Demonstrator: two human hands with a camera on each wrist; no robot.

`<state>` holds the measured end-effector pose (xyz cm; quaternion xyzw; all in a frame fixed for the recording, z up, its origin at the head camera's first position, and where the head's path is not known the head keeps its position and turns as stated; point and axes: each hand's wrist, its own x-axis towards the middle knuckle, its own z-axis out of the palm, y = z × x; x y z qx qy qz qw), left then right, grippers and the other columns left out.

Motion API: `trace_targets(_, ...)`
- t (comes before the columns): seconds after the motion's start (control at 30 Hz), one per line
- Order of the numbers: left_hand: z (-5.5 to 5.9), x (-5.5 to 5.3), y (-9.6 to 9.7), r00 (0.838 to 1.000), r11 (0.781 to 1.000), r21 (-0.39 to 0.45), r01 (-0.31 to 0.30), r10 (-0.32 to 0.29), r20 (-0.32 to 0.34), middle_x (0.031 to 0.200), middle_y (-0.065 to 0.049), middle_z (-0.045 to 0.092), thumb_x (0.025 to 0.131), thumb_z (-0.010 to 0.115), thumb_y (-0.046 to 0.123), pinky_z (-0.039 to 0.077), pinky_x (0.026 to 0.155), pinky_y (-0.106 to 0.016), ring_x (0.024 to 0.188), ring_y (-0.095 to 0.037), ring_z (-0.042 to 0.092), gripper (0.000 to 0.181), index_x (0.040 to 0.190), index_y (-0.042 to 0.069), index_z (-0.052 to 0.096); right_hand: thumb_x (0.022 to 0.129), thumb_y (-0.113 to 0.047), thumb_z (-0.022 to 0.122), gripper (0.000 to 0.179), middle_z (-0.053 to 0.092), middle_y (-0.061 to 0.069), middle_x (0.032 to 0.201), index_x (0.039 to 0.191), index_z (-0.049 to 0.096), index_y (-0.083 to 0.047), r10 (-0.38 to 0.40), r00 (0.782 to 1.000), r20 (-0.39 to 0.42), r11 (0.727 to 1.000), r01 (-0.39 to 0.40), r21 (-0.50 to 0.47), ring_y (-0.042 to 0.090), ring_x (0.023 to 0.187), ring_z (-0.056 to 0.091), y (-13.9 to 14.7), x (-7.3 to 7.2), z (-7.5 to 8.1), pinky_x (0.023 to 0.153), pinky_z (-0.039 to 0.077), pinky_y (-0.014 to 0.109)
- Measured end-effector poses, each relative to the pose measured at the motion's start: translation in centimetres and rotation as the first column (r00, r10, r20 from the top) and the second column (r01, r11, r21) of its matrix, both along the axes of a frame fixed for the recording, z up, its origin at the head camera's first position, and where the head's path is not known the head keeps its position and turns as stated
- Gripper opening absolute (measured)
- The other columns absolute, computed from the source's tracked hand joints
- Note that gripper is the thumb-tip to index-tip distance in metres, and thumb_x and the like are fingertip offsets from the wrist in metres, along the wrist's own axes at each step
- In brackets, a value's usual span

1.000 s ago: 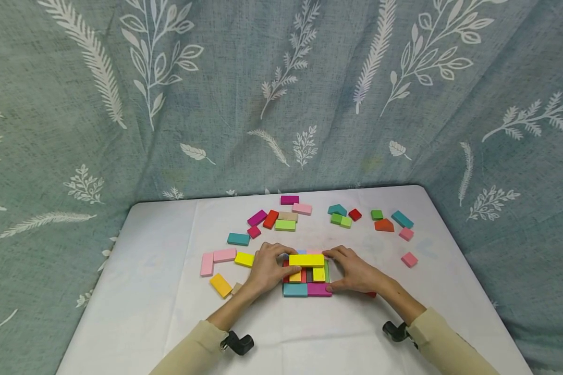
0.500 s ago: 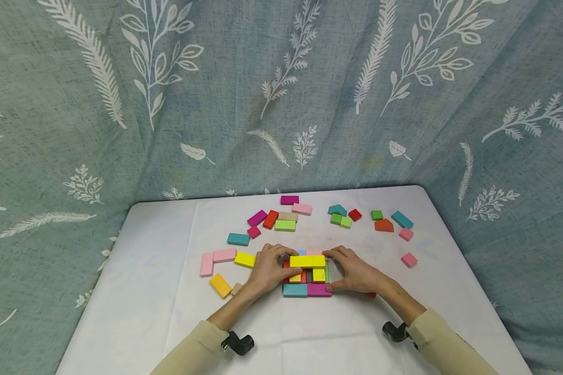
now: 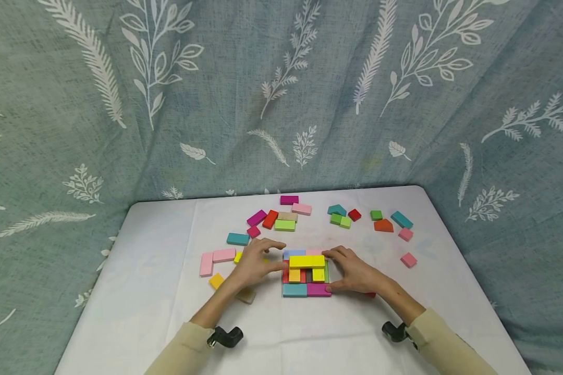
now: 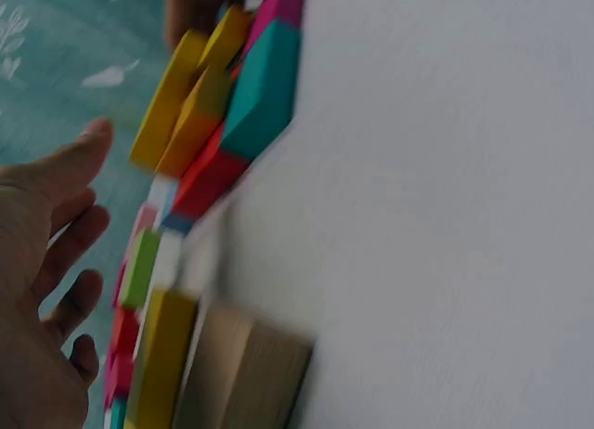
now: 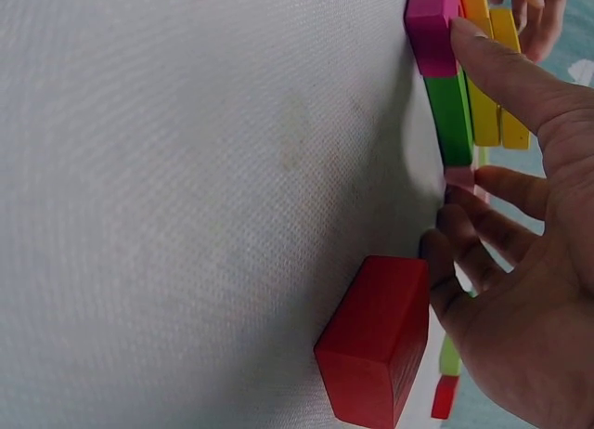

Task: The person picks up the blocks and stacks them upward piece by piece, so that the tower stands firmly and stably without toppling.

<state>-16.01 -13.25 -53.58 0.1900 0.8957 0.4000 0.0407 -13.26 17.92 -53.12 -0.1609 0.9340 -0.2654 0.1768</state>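
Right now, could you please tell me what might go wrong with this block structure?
The right hand has its thumb on the front magenta block, so extra pressure might shift it. The top yellow block could slip if the left hand, close beside it, brushes it. The red block near the right hand might get bumped.

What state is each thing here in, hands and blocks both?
Left hand, open, holding nothing
Right hand, open, thumb touching a magenta block
Top yellow block, lying on an orange block and another yellow block
Front teal block, touching the magenta one
Near red block, lying on the table
Curtain, hanging behind the table
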Motion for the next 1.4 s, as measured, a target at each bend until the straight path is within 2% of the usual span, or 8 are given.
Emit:
trace_targets(0.07, 0.2, -0.4, -1.6, 1.000, 1.000, -0.012, 0.011, -0.011, 0.014, 0.124, 0.012, 0.066, 0.081, 0.084, 0.042, 0.044, 0.093, -0.045, 0.111, -0.025, 0.054, 0.052, 0.128, 0.024, 0.070, 0.070, -0.044, 0.091, 0.095, 0.044, 0.003, 0.149, 0.151, 0.044, -0.026, 0.001, 1.000, 0.000, 1.000, -0.001, -0.004, 0.026, 0.136, 0.039, 0.0, 0.1, 0.0, 0.106, 0.045, 0.049)
trace_targets(0.2, 0.0, -1.0, -5.2, 1.000, 0.998, -0.065, 0.015, -0.014, 0.018, 0.128, 0.008, 0.065, 0.082, 0.083, 0.040, 0.040, 0.099, -0.050, 0.115, -0.024, 0.052, 0.052, 0.129, 0.024, 0.069, 0.070, -0.043, 0.091, 0.095, 0.044, 0.002, 0.148, 0.151, 0.045, -0.025, 0.004, 1.000, -0.004, 1.000, -0.004, -0.009, 0.025, 0.135, 0.040, 0.1, 0.1, 0.0, 0.107, 0.045, 0.048)
trace_targets(0.33, -0.7, -1.4, -8.3, 1.000, 0.992, -0.128, -0.002, 0.000, -0.009, 0.123, 0.003, 0.068, 0.079, 0.086, 0.039, 0.030, 0.093, -0.047, 0.110, -0.021, 0.049, 0.055, 0.130, 0.024, 0.069, 0.070, -0.044, 0.091, 0.095, 0.044, 0.002, 0.148, 0.151, 0.045, -0.026, 0.005, 1.000, -0.007, 1.000, -0.005, -0.011, 0.025, 0.135, 0.040, 0.1, 0.1, -0.1, 0.106, 0.045, 0.048)
trace_targets(0.5, -1.3, -1.6, -10.4, 0.999, 0.979, -0.199, -0.036, 0.031, -0.027, 0.129, 0.004, 0.068, 0.076, 0.088, 0.037, 0.026, 0.087, -0.043, 0.111, -0.022, 0.047, 0.056, 0.128, 0.027, 0.070, 0.070, -0.045, 0.091, 0.095, 0.044, 0.002, 0.147, 0.151, 0.044, -0.027, 0.006, 1.000, -0.007, 1.000, -0.006, -0.010, 0.025, 0.135, 0.040, 0.2, 0.0, -0.1, 0.106, 0.045, 0.049)
trace_targets(0.67, -1.5, -1.8, -10.5, 0.999, 0.968, -0.246, -0.040, 0.031, -0.042, 0.125, 0.006, 0.070, 0.079, 0.087, 0.034, 0.025, 0.085, -0.043, 0.108, -0.021, 0.045, 0.049, 0.125, 0.030, 0.072, 0.070, -0.046, 0.090, 0.095, 0.044, 0.002, 0.147, 0.151, 0.045, -0.027, 0.004, 1.000, -0.009, 1.000, -0.004, -0.012, 0.025, 0.135, 0.040, 0.2, 0.0, -0.2, 0.106, 0.045, 0.049)
trace_targets(1.03, -1.7, -1.5, -10.1, 0.994, 0.972, -0.224, -0.064, 0.041, -0.104, 0.112, 0.006, 0.072, 0.079, 0.087, 0.032, 0.024, 0.084, -0.043, 0.101, -0.019, 0.045, 0.037, 0.114, 0.028, 0.076, 0.071, -0.046, 0.090, 0.094, 0.045, 0.002, 0.146, 0.151, 0.045, -0.026, 0.014, 1.000, -0.017, 1.000, -0.015, -0.015, 0.025, 0.134, 0.040, 0.3, 0.0, -0.3, 0.106, 0.045, 0.049)
trace_targets(1.2, -1.4, -1.2, -9.4, 0.989, 0.994, -0.102, -0.045, 0.030, -0.145, 0.107, 0.009, 0.071, 0.079, 0.086, 0.034, 0.024, 0.082, -0.042, 0.096, -0.018, 0.046, 0.036, 0.113, 0.029, 0.076, 0.071, -0.046, 0.090, 0.093, 0.045, 0.002, 0.146, 0.150, 0.045, -0.026, 0.015, 1.000, -0.016, 1.000, -0.015, -0.013, 0.025, 0.133, 0.040, 0.3, -0.1, -0.3, 0.106, 0.045, 0.048)
trace_targets(1.4, -0.2, -0.2, -6.5, 0.990, 0.999, 0.047, 0.027, -0.020, -0.139, 0.112, 0.013, 0.067, 0.080, 0.086, 0.035, 0.033, 0.091, -0.045, 0.109, -0.014, 0.049, 0.034, 0.112, 0.035, 0.075, 0.071, -0.045, 0.090, 0.094, 0.045, 0.002, 0.147, 0.151, 0.045, -0.026, 0.012, 1.000, -0.009, 1.000, -0.013, -0.019, 0.025, 0.134, 0.040, 0.2, 0.0, -0.3, 0.106, 0.045, 0.049)
